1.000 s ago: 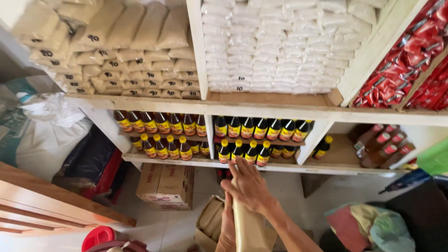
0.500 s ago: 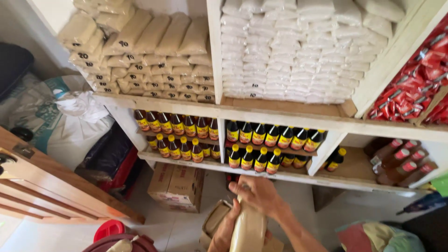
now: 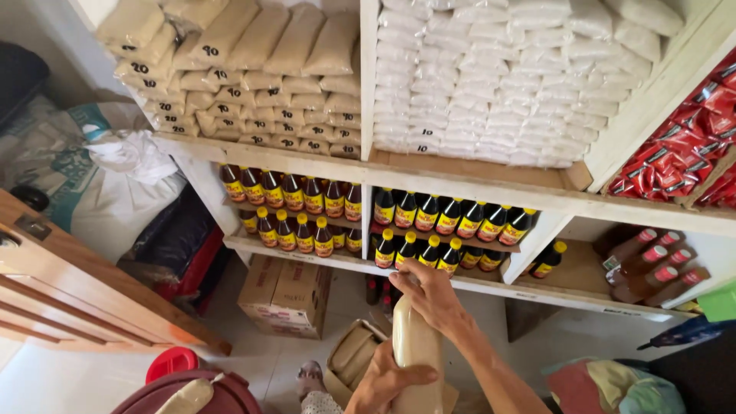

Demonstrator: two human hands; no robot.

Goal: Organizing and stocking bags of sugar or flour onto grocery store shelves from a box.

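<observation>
We note right hand [image 3: 429,295] gripping top of pale filled bag [image 3: 416,354], held upright low in frame. Left hand [image 3: 387,381] clasps same bag lower down, fingers wrapped round it. Bag sits just below lower shelf [image 3: 307,258] of dark yellow-capped bottles [image 3: 429,215]. Cardboard box [image 3: 285,295] on floor left; open carton [image 3: 353,356] behind bag.

Tan bags [image 3: 253,69] stacked on the upper left shelf, white bags [image 3: 498,84] beside them past a wooden divider [image 3: 369,77]. Below, rows of dark bottles [image 3: 368,218] with yellow caps. Red packets [image 3: 682,153] on the right, red-capped bottles [image 3: 652,264] lying under them. On the floor, a cardboard box [image 3: 287,295], a red lid [image 3: 172,362], a big white sack [image 3: 115,188] at left.
</observation>
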